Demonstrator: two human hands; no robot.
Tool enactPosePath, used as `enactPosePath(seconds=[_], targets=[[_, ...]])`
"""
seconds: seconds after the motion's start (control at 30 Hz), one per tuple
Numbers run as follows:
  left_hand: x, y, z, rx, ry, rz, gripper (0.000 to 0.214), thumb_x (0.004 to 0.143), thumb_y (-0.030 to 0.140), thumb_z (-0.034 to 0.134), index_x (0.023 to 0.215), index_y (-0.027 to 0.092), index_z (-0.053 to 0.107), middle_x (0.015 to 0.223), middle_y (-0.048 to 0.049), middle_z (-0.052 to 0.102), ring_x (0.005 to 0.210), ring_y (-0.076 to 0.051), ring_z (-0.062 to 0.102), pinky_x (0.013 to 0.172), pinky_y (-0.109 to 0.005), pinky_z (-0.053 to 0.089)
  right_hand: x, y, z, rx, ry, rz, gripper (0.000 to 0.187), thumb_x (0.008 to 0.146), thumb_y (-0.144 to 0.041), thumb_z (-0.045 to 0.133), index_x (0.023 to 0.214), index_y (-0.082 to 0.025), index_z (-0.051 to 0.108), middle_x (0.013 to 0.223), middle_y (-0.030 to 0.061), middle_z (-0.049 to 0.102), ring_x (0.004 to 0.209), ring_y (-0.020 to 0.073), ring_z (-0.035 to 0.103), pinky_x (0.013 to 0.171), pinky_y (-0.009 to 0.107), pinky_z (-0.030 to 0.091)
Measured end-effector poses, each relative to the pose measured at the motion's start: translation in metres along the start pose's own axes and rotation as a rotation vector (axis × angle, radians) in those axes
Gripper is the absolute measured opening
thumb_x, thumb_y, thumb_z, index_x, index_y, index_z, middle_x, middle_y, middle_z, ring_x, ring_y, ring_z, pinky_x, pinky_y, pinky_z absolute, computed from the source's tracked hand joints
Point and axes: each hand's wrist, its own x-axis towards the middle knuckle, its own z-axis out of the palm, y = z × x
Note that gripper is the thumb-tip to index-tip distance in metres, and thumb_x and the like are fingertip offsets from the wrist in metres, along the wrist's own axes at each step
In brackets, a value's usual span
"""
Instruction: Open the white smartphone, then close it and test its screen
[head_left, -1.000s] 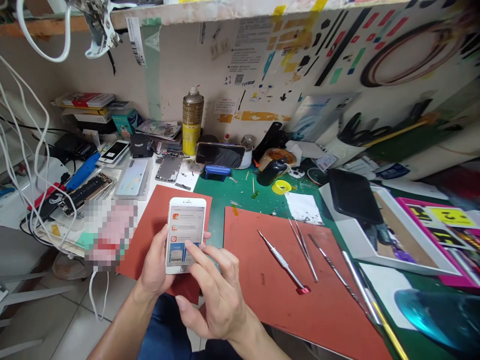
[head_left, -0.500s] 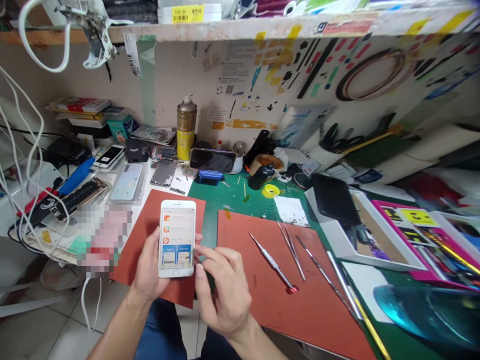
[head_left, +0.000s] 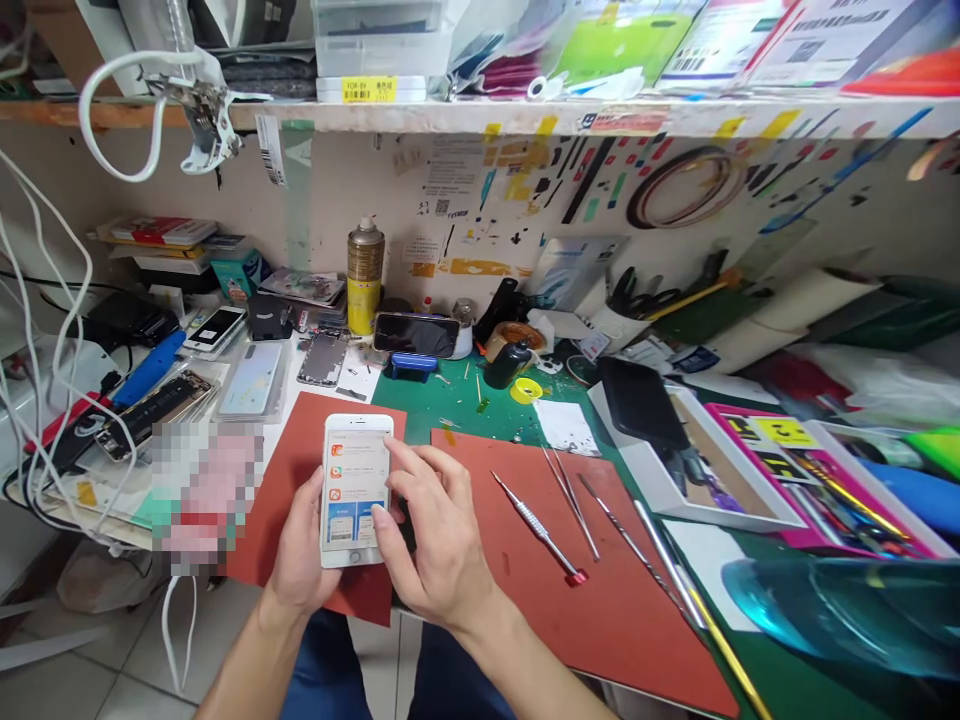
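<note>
A white smartphone [head_left: 357,500] with a home button is held upright over the edge of the left brown mat. Its lit screen lists orange app icons above two blue picture tiles. My left hand [head_left: 302,545] is closed round it, with the thumb along its left edge and the other fingers behind. My right hand [head_left: 435,530] is at the phone's right side, fingers apart and holding nothing. Its index finger reaches over the upper right of the screen and its thumb is over the lower right; whether they touch the glass I cannot tell.
On the right brown mat [head_left: 525,600] lie a screwdriver [head_left: 536,525], tweezers [head_left: 571,500] and a slim metal tool [head_left: 630,540]. A white box [head_left: 630,470] stands beyond them. Behind are a spray can [head_left: 365,280] and a propped dark phone [head_left: 416,334]. Cables hang at left.
My right hand has moved up and left, bringing its index finger and thumb from beside the phone to over its screen. The view has tilted up slightly; the left hand keeps its hold.
</note>
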Motion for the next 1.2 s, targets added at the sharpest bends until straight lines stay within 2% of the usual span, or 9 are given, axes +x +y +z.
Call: enactPosePath(seconds=[0.07,0.17,0.23,0.33,0.5,0.63,0.83,1.07,1.2], targets=[[0.000,0.001,0.002,-0.002,-0.011,-0.003,0.044,0.101,0.041,0.048,0.126,0.013,0.071,0.111,-0.0116,0.077,0.106,-0.029,0.072,0.096,-0.039,0.053,-0.004,-0.002,-0.005,0.032,0.031,-0.032,0.016,0.091,-0.015,0.055,0.106,-0.016,0.059,0.132,0.0172,0.066,0.116,0.0305,0.057,0.094,0.050,0.050],[0.000,0.004,0.007,0.008,-0.054,-0.034,0.052,0.102,0.047,0.042,0.127,0.010,0.069,0.116,-0.0164,0.075,0.100,-0.030,0.073,0.088,-0.041,0.057,-0.021,-0.007,-0.015,0.103,0.031,-0.141,0.020,0.086,-0.008,0.053,0.104,-0.013,0.061,0.111,0.0162,0.073,0.090,0.0239,0.066,0.074,0.040,0.052],[0.000,0.006,0.010,0.033,-0.071,-0.046,0.056,0.102,0.049,0.039,0.129,0.009,0.067,0.120,-0.0198,0.073,0.094,-0.030,0.073,0.080,-0.041,0.059,-0.037,-0.012,-0.021,0.124,-0.046,-0.218,0.018,0.085,-0.008,0.052,0.098,-0.013,0.063,0.104,0.0152,0.075,0.072,0.0186,0.064,0.059,0.034,0.047],[0.001,0.008,0.013,0.063,-0.067,-0.042,0.060,0.102,0.050,0.036,0.131,0.007,0.065,0.122,-0.0238,0.071,0.087,-0.030,0.073,0.073,-0.041,0.060,-0.059,-0.018,-0.023,0.108,-0.194,-0.267,0.013,0.084,-0.011,0.053,0.090,-0.015,0.064,0.109,0.0151,0.075,0.060,0.0150,0.060,0.050,0.032,0.042],[0.002,0.007,0.017,0.078,-0.073,-0.025,0.060,0.102,0.049,0.033,0.133,0.006,0.062,0.120,-0.0253,0.071,0.086,-0.029,0.073,0.074,-0.041,0.060,-0.068,-0.021,-0.018,0.087,-0.263,-0.215,0.014,0.089,-0.015,0.052,0.094,-0.013,0.064,0.126,0.0199,0.070,0.064,0.0158,0.063,0.050,0.032,0.043],[0.001,0.007,0.019,0.094,-0.057,-0.028,0.059,0.102,0.048,0.032,0.133,0.007,0.062,0.117,-0.0240,0.072,0.083,-0.029,0.073,0.071,-0.040,0.060,-0.063,-0.024,-0.015,0.084,-0.277,-0.223,0.015,0.092,-0.018,0.052,0.097,-0.012,0.064,0.124,0.0209,0.071,0.063,0.0166,0.061,0.049,0.033,0.042],[0.001,0.007,0.019,0.083,-0.052,-0.036,0.059,0.102,0.050,0.033,0.131,0.008,0.063,0.121,-0.0236,0.071,0.082,-0.027,0.071,0.070,-0.038,0.059,-0.060,-0.028,-0.010,0.033,-0.303,-0.211,0.019,0.095,-0.022,0.050,0.100,-0.010,0.065,0.122,0.0211,0.071,0.069,0.0192,0.066,0.052,0.034,0.046],[0.001,0.006,0.017,0.085,-0.045,-0.037,0.061,0.101,0.052,0.035,0.133,0.008,0.062,0.122,-0.0236,0.070,0.082,-0.026,0.070,0.071,-0.038,0.058,-0.060,-0.033,-0.005,0.029,-0.281,-0.167,0.023,0.094,-0.021,0.055,0.109,-0.008,0.065,0.119,0.0199,0.072,0.074,0.0211,0.070,0.056,0.034,0.052],[0.001,0.006,0.015,0.074,-0.076,-0.028,0.060,0.101,0.052,0.035,0.132,0.007,0.062,0.122,-0.0237,0.070,0.082,-0.027,0.070,0.071,-0.039,0.058,-0.061,-0.033,-0.004,0.041,-0.243,-0.190,0.017,0.092,-0.018,0.059,0.104,-0.009,0.065,0.120,0.0203,0.072,0.069,0.0191,0.068,0.054,0.033,0.050]])
